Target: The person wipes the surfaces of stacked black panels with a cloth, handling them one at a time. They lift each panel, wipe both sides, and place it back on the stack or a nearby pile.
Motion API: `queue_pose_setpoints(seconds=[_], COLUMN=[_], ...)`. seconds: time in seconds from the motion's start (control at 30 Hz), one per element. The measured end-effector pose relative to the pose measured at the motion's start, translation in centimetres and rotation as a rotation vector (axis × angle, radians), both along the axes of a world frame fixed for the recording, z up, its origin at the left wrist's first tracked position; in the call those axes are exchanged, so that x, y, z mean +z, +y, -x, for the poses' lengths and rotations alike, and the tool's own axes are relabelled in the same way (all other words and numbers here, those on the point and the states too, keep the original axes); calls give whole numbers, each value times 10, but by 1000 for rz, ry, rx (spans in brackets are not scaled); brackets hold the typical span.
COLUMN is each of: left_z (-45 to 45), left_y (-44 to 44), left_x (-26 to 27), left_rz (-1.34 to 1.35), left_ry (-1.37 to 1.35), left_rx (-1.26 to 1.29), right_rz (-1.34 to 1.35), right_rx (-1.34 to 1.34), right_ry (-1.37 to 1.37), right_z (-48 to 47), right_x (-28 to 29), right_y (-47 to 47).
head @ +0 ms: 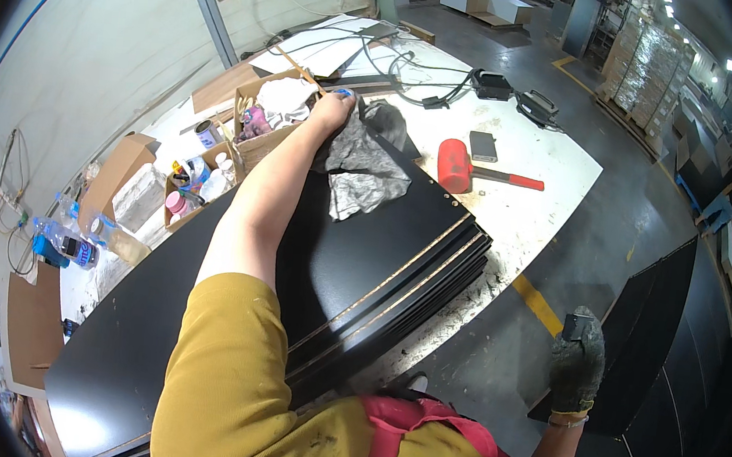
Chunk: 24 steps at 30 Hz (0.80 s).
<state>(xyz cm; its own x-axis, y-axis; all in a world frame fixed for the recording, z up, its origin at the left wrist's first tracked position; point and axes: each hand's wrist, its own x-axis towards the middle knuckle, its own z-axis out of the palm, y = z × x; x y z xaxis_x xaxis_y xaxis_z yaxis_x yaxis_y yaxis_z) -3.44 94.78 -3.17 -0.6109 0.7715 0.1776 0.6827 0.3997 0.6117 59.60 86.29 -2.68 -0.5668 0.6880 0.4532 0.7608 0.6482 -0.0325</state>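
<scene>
My bare left hand reaches to the far end of a stack of black panels. Its curled fingers grip the upper edge of a crumpled grey cloth spread over the top panel. Something blue shows at the fingertips, and a thin wooden stick meets the knuckles; whether the hand holds either is unclear. My right hand, in a dark work glove, is raised off the table's right side. It is closed around a small dark flat piece, partly hidden by the fingers.
On the white table lie a red mallet, a small dark box and black cables. Cardboard boxes with rags and bottles stand left, near plastic bottles. Black panels stand at right; a wrapped pallet load is behind.
</scene>
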Motion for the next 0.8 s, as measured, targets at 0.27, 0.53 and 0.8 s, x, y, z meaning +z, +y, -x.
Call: queue_pose_setpoints(seconds=[0.27, 0.53, 0.8], left_z=[-39, -153, -49], left_y=[-54, -72, -40], left_x=[40, 58, 25], left_rz=[-204, 179, 122], left_ry=[186, 434, 294], left_rx=[62, -624, -162], right_rz=[438, 179, 1024], right_rx=[294, 628, 711], right_ry=[662, 730, 1244], right_z=[75, 249, 291], right_x=[33, 64, 16], right_y=[17, 37, 48])
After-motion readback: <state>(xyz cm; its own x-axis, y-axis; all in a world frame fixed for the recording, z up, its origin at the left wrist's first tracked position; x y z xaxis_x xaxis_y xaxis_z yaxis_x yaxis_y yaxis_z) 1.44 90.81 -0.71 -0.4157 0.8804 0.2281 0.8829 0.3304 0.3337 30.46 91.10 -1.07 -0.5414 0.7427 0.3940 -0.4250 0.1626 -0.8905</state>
